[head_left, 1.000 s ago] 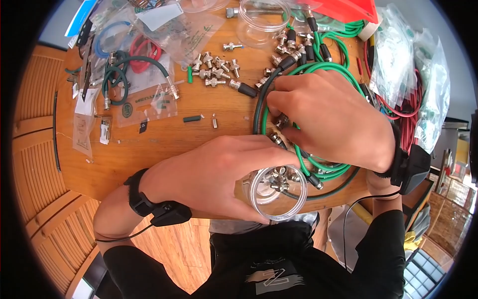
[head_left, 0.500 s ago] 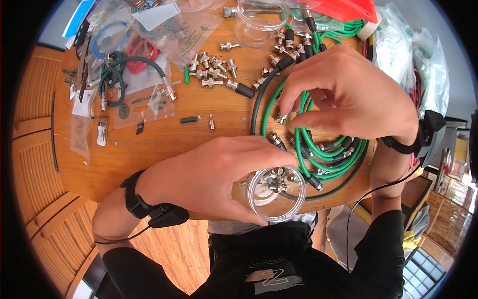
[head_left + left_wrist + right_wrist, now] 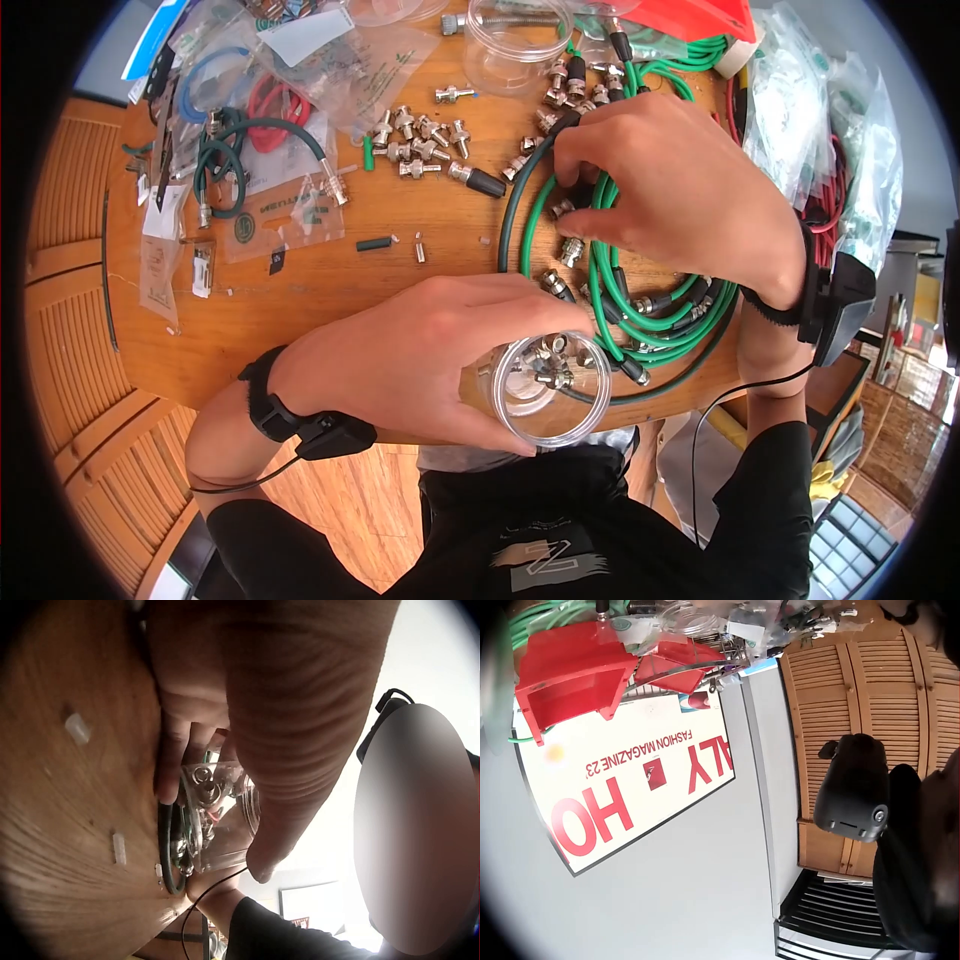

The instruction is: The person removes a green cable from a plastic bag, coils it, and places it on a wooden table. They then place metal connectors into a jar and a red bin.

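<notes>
My left hand [image 3: 430,345] grips a clear round plastic jar [image 3: 502,415] near the table's front edge, thumb and fingers around its side. Several metal BNC connectors [image 3: 555,375] lie inside. In the left wrist view, the jar [image 3: 225,851] stands between thumb and fingers. My right hand [image 3: 680,185] is over a coil of green cable [image 3: 640,320]. A BNC connector [image 3: 562,208] shows between its parted thumb and bent index finger; whether they pinch it I cannot tell. Just below the thumb lies another connector [image 3: 571,250]. In the right wrist view the right hand's fingers are hidden.
Loose connectors [image 3: 420,150] lie in a cluster left of the coil. A second clear jar [image 3: 515,60] and a red bin [image 3: 690,18] stand at the back. Plastic bags with short cables [image 3: 265,130] are at the left, more bags [image 3: 800,110] at the right.
My right hand has lifted and shifted right, then come back left over the coil's upper left side, uncovering more connectors. The left hand and jar have stayed in place.
</notes>
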The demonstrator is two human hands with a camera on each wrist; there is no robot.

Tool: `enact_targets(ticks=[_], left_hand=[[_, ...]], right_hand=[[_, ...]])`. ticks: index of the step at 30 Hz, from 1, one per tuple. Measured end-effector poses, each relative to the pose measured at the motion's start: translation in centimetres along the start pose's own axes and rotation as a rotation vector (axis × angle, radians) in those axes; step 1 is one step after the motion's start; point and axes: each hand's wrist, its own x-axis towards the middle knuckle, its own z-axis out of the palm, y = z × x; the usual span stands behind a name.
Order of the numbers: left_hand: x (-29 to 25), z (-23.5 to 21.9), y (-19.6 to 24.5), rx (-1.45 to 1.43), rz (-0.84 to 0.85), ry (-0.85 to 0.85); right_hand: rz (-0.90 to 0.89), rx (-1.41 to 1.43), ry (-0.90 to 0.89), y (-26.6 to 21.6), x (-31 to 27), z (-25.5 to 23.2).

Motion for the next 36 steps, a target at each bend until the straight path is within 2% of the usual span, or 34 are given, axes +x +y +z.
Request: enact_targets(ticks=[5, 8, 11, 14, 17, 20, 21, 24, 30, 33, 36], left_hand=[[-0.1, -0.1, 0.2, 0.005, -0.027, -0.002], [0.0, 0.0, 0.2, 0.005, -0.029, 0.001], [0.0, -0.1, 0.2, 0.011, -0.032, -0.007], [0.0, 0.0, 0.2, 0.003, -0.03, 0.002], [0.0, 0.0, 0.3, -0.001, -0.032, 0.009], [0.1, 0.0, 0.4, -0.003, -0.036, 0.012], [0.1, 0.0, 0.4, -0.001, -0.035, 0.01], [0.1, 0.0, 0.3, 0.001, -0.027, 0.009], [0.0, -0.1, 0.3, 0.014, -0.012, 0.01], [0.0, -0.1, 0.4, 0.013, -0.031, 0.016], [0.0, -0.1, 0.4, 0.005, -0.052, 0.036]], right_hand=[[0.054, 0.085, 0.096, 0.9, 0.5, -1.3], [0.128, 0.122, -0.006, 0.8, 0.1, -2.2], [0.031, 0.038, 0.001, 1.4, 0.0, -1.3], [-0.109, 0.131, 0.073, 1.9, 0.2, -0.8], [0.092, 0.266, 0.171, 0.8, 0.7, -1.7], [0.108, 0.235, 0.338, 0.8, 1.9, -0.1], [0.117, 0.219, 0.345, 0.7, 2.2, 0.3], [0.081, 0.107, 0.283, 1.5, 2.3, 1.4], [0.097, 0.191, 0.121, 1.2, 2.0, 0.9], [-0.024, 0.123, 0.188, 1.4, 2.1, 2.1], [0.021, 0.113, 0.216, 1.0, 2.2, 2.4]])
